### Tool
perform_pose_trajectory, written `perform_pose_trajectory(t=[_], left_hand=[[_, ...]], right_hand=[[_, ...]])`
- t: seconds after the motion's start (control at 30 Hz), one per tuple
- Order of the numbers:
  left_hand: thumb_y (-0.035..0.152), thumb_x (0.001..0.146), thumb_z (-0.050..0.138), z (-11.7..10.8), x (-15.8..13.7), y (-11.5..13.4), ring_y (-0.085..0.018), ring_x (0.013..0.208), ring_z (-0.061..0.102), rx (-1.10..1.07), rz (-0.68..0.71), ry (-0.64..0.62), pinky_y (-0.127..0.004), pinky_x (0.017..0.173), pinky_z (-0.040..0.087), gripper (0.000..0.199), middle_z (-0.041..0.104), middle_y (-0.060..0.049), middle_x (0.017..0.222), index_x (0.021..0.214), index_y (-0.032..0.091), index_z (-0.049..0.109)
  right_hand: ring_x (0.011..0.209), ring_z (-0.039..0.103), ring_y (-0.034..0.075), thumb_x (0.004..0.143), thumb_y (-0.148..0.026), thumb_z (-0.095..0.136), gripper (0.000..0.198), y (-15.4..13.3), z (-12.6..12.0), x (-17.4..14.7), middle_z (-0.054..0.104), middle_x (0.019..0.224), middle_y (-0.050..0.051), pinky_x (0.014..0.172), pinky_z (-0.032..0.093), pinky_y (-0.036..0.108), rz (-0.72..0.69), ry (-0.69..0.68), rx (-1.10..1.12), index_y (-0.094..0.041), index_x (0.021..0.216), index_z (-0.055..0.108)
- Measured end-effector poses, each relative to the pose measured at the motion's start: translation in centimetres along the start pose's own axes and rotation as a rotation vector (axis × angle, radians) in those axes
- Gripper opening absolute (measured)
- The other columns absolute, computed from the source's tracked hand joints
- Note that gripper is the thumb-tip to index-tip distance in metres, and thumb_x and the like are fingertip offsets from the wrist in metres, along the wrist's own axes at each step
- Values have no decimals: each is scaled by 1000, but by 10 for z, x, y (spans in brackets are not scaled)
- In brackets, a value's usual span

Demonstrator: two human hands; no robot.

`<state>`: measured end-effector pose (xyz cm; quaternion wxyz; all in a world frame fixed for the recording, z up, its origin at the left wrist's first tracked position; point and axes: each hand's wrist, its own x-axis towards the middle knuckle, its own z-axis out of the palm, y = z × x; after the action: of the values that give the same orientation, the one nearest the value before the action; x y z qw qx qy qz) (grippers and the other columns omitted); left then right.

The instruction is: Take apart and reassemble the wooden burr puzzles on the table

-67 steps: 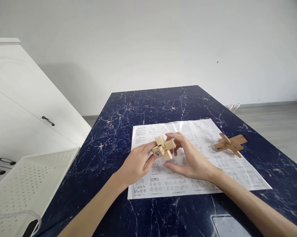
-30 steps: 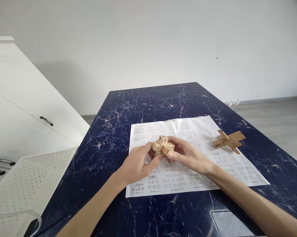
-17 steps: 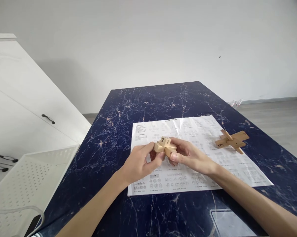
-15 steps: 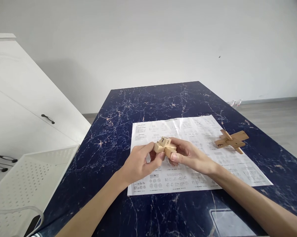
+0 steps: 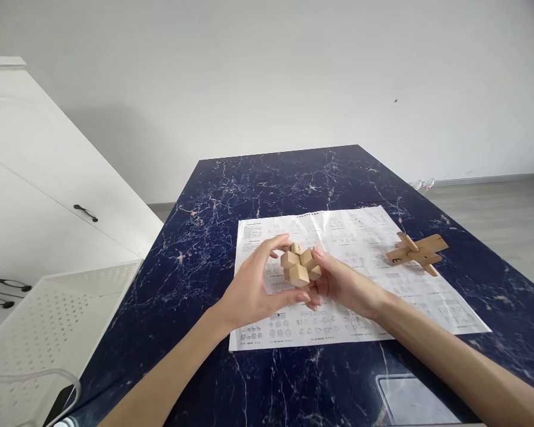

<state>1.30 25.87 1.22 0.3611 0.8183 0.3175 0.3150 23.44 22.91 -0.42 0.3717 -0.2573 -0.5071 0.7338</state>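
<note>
Pinching interlocked wooden bars (image 5: 299, 274) (blunt, square-ended), right hand (image 5: 341, 286), above creased paper (image 5: 367, 246)

A sheet (image 5: 418, 290) lies on the counter (image 5: 267, 184), well short of the far edge; above its left half is the block puzzle (image 5: 299, 275), across its right edge the plank puzzle (image 5: 420, 255).

The left forearm (image 5: 178, 369) and right forearm (image 5: 444, 354) are bare and slender (the edge of the view cuts both off), each tapering toward a narrow wrist (image 5: 380, 302). The left hand (image 5: 253, 286) and right hand (image 5: 344, 283) are bare too, with long, slim fingers (image 5: 271, 243) and a nail showing on the right thumb (image 5: 320, 251).
</note>
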Motion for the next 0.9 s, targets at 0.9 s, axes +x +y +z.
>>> perform_pose_trajectory(t=[0.9], left_hand=[[52,99,69,11,4,10,-26,109,64,-798,-440,-145,-40,98,48,42,73,-11,118,124,20,75]], right_hand=[[110,68,31,90,-35,80,58,-1,3,-5,66,122,14,88,61,48,-722,415,-1372,-21,139,52]])
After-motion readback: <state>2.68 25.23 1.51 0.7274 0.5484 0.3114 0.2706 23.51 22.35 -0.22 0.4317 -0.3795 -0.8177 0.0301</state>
